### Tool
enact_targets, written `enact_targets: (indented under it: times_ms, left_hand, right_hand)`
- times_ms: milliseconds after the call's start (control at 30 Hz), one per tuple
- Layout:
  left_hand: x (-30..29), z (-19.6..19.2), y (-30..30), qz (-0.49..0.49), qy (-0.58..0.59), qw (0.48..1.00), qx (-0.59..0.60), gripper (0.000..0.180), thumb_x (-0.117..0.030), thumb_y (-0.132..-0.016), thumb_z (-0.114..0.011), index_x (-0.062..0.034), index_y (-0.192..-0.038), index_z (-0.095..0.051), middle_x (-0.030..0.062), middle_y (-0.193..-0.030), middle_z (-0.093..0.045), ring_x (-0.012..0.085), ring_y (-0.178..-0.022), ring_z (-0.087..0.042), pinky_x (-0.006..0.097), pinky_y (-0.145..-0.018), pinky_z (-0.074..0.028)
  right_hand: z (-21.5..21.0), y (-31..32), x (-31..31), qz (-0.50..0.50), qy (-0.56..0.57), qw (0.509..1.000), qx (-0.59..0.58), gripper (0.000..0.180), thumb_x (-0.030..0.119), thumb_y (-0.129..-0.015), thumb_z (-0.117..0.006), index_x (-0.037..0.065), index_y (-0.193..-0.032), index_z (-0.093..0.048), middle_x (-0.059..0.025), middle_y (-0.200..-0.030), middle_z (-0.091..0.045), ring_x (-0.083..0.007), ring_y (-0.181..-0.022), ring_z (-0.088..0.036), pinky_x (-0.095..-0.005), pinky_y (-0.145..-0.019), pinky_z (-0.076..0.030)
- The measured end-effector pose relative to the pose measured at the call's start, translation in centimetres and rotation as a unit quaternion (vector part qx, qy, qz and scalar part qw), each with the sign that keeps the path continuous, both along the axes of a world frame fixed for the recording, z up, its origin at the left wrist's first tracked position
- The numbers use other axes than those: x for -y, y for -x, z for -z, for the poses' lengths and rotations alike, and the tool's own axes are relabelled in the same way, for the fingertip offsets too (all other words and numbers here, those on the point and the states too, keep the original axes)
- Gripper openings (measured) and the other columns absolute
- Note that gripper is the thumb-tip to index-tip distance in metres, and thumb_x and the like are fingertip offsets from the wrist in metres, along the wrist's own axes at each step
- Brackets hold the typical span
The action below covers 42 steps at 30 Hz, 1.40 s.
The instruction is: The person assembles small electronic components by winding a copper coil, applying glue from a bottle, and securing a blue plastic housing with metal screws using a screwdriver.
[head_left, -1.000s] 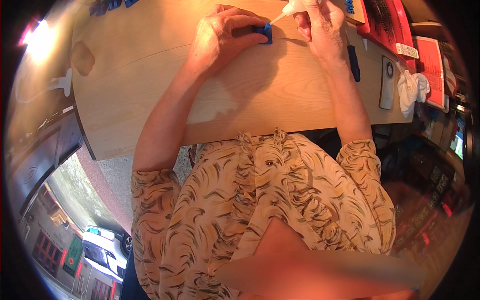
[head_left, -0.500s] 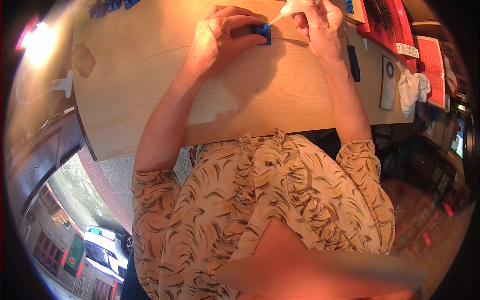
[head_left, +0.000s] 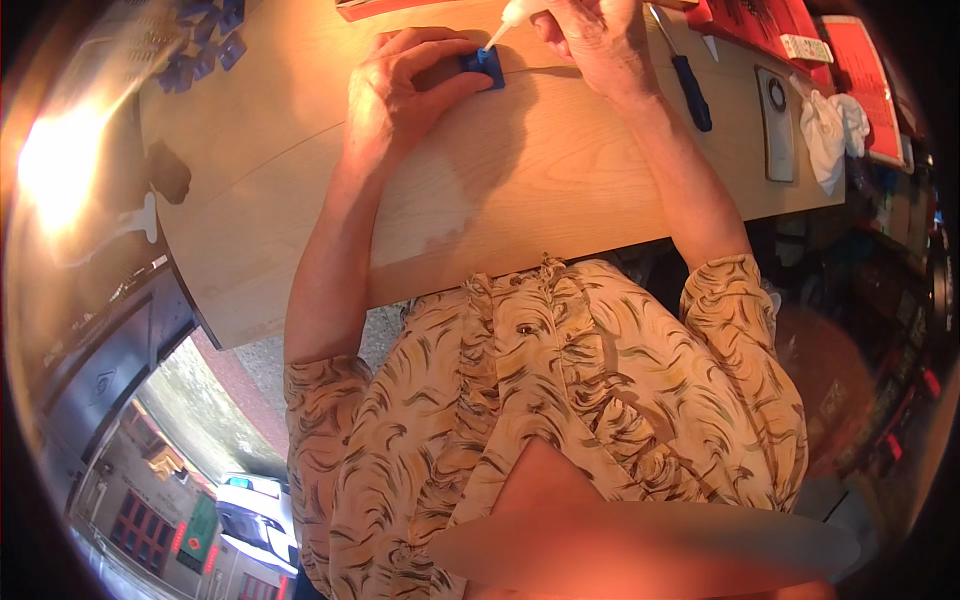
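Note:
A small blue plastic piece (head_left: 494,72) with a raised stub lies on the wooden table at the top middle. My left hand (head_left: 392,95) pinches it, thumb along the near side and fingers along the far side. In my right hand (head_left: 597,48) is a white squeeze bottle (head_left: 516,12), partly cut off by the upper edge of the picture. Its thin nozzle slants down to the left, with the tip at the blue stub. Whether the tip touches the stub or any liquid comes out is too small to tell.
Several blue pieces (head_left: 205,45) lie at the far left. A dark-handled screwdriver (head_left: 690,95), a long pale object with a dark ring (head_left: 778,130), a white cloth (head_left: 824,140) and red boxes (head_left: 868,85) are at the right. A bright lamp (head_left: 65,165) glares at the left.
The view has shifted, so both hands and the blue piece appear further left, and more blue pieces show. My hands keep their grips, with the nozzle tip still at the stub.

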<state>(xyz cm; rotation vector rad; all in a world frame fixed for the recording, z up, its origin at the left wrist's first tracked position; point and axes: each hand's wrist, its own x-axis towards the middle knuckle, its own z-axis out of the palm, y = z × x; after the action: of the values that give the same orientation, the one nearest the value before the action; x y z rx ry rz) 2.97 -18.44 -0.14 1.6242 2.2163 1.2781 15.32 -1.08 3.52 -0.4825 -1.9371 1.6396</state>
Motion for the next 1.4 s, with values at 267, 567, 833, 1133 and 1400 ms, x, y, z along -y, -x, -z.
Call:
enact_targets:
  times_ms: [267,567,833,1133,1400]
  left_hand:
    - [-0.1,-0.1,-0.2,-0.009,0.024,0.999,0.021,0.035,-0.025,-0.071,-0.085,-0.0109,-0.102,-0.076,0.0022,-0.106,-0.070,0.0219,-0.100,-0.061,0.034,-0.088,-0.052]
    - [-0.1,-0.1,-0.2,-0.008,0.024,1.000,0.016,0.033,-0.024,-0.071,-0.085,-0.0109,-0.101,-0.077,0.0012,-0.106,-0.070,0.0213,-0.100,-0.061,0.034,-0.087,-0.053]
    - [0.1,-0.4,-0.2,-0.006,0.038,0.999,0.036,0.033,-0.023,-0.074,-0.084,-0.0096,-0.103,-0.076,0.0015,-0.109,-0.070,0.0207,-0.103,-0.061,0.034,-0.089,-0.051]
    - [0.4,-0.5,-0.3,-0.012,0.047,0.997,0.054,0.034,-0.023,-0.072,-0.084,-0.0104,-0.103,-0.076,0.0019,-0.107,-0.070,0.0217,-0.104,-0.060,0.034,-0.089,-0.052]
    - [0.4,-0.6,0.5,0.015,0.046,0.998,0.041,0.035,-0.022,-0.074,-0.082,-0.0084,-0.105,-0.076,0.0042,-0.110,-0.070,0.0231,-0.106,-0.060,0.035,-0.089,-0.052]
  right_hand:
    - [-0.8,-0.2,-0.4,-0.014,-0.202,0.979,-0.014,0.030,0.030,-0.098,-0.063,0.000,-0.094,-0.060,-0.0052,-0.074,-0.062,-0.0101,-0.065,-0.060,-0.0243,-0.056,-0.047]
    - [0.2,0.4,0.0,-0.022,-0.234,0.958,-0.166,0.026,0.027,-0.097,-0.064,0.001,-0.096,-0.062,-0.0053,-0.070,-0.063,-0.0113,-0.062,-0.062,-0.0257,-0.053,-0.048]
    - [0.4,-0.8,-0.5,-0.005,0.114,0.993,-0.001,0.025,0.028,-0.099,-0.060,0.006,-0.090,-0.065,-0.0012,-0.072,-0.063,-0.0068,-0.054,-0.054,-0.0193,-0.044,-0.039]
    - [-1.4,-4.4,-2.4,-0.093,0.437,0.891,-0.080,0.026,0.029,-0.098,-0.059,0.005,-0.103,-0.068,-0.0063,-0.088,-0.069,-0.0161,-0.069,-0.065,-0.0280,-0.057,-0.051]
    - [-2.5,-11.4,-6.0,0.123,0.217,0.946,-0.208,0.034,0.015,-0.097,-0.055,-0.004,-0.124,-0.061,-0.0147,-0.108,-0.067,-0.0249,-0.100,-0.065,-0.0331,-0.083,-0.052]
